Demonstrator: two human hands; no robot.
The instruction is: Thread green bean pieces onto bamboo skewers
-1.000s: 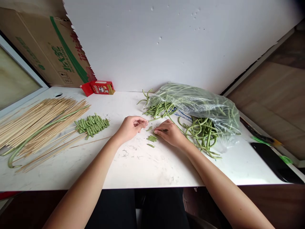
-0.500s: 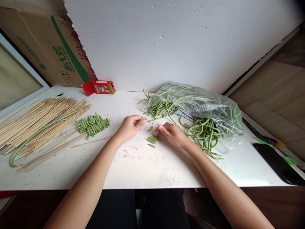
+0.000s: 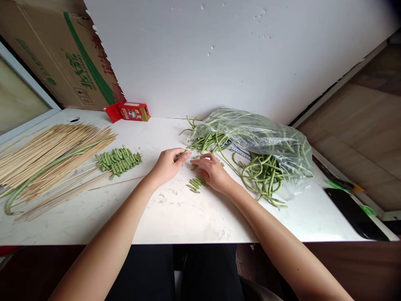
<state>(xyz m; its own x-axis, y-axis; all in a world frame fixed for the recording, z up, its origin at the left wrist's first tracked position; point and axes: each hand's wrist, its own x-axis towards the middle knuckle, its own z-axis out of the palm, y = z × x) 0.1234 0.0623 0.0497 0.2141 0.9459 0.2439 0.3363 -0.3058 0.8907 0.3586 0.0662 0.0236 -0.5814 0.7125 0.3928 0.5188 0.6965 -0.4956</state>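
My left hand (image 3: 167, 165) pinches the end of a long green bean (image 3: 188, 154) over the white table (image 3: 175, 213). My right hand (image 3: 212, 171) has its fingers curled on the same bean a little to the right. A few short cut bean pieces (image 3: 196, 184) lie on the table just below both hands. A clear plastic bag of long beans (image 3: 257, 140) lies to the right, with loose beans (image 3: 265, 175) spilling out in front of it.
A heap of bamboo skewers (image 3: 46, 156) with one long bean across it lies at the left. Bean pieces threaded on skewers (image 3: 118, 160) sit beside it. A cardboard box (image 3: 65, 62) and a small red carton (image 3: 131, 112) stand at the back. A black phone (image 3: 355, 213) lies at the right edge.
My right hand has moved up and left from the cut pieces to meet my left hand on the bean. The left hand stayed roughly in place.
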